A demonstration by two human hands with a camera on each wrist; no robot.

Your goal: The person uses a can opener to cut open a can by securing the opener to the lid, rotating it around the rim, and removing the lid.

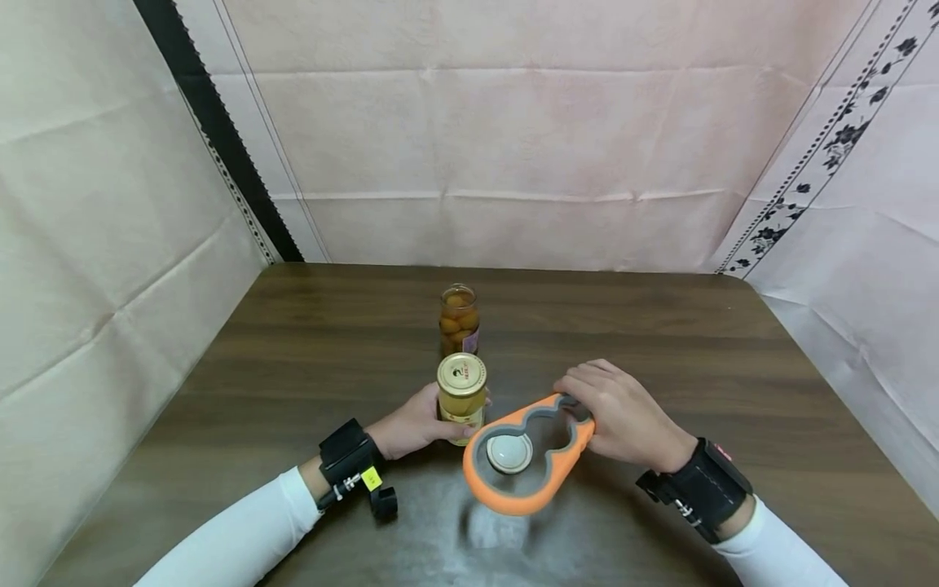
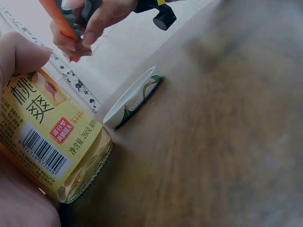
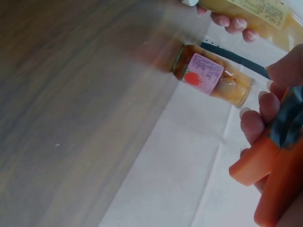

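Observation:
My left hand [image 1: 418, 424] grips an upright glass jar [image 1: 461, 399] of yellow fruit, its lid in place and its label yellow [image 2: 47, 118]. Fingers of my right hand [image 1: 631, 416] are curled around the end of an orange and grey jar opener [image 1: 480, 489], held above the table just right of that jar. Through the opener's large loop shows a loose jar lid [image 1: 509, 453]; the left wrist view has this lid [image 2: 135, 97] lying on the table. Behind the held jar stands a lidless glass jar [image 1: 459, 322] of orange-brown fruit with a purple label [image 3: 203, 73].
The brown wooden table [image 1: 330, 326] stretches out on both sides of the jars. Pale cloth hangs behind it [image 1: 513, 163] and along both sides. Wrist cameras are strapped to both forearms, the left camera [image 1: 384, 503] hanging low near the tabletop.

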